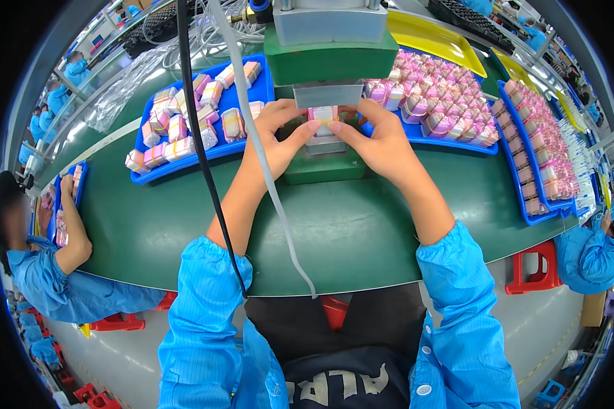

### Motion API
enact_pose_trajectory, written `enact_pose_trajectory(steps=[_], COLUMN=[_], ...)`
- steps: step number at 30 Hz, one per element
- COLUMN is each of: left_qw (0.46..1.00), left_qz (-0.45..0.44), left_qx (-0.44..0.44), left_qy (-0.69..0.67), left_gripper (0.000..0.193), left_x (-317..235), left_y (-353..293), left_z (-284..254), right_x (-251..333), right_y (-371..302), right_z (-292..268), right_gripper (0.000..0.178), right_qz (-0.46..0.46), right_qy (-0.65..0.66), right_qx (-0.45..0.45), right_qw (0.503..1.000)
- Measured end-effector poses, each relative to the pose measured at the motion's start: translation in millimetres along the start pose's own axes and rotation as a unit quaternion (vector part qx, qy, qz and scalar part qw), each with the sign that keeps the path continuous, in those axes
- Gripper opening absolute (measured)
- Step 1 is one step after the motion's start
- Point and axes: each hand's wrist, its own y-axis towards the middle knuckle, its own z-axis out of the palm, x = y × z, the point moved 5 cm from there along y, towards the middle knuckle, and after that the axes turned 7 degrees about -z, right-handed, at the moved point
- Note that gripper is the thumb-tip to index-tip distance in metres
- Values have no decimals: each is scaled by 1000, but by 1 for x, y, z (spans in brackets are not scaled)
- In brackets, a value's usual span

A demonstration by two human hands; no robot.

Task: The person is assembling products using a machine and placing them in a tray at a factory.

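Note:
My left hand and my right hand meet at a press in the middle of the bench. Between their thumbs and fingers they grip a small pink-and-white wrapped block with a yellowish band, one hand on each side. The block sits on the press's lower metal pad, right under the upper metal plate. A green block carries the pad from below. Some fingertips are hidden behind the wrapped block and the press.
Blue trays of wrapped blocks stand left and right of the press; more trays lie far right. A black cable and a grey tube hang in front. A co-worker sits left at the green bench.

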Motion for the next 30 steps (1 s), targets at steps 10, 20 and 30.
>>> enact_pose_trajectory(steps=[10, 20, 30], left_qw=[999, 999, 999], left_qz=[24, 31, 26], left_qx=[14, 28, 28], left_qy=[-29, 2, 21], left_gripper=[38, 35, 35], left_x=[10, 6, 7], left_y=[1, 1, 2], left_z=[1, -1, -1], right_x=[-1, 0, -2], right_y=[0, 0, 0], right_z=[-5, -5, -5], right_gripper=[35, 33, 32], right_qz=[-64, -62, -51], right_qy=[-26, -24, 3], right_qx=[4, 19, 17], right_qw=[998, 998, 999])
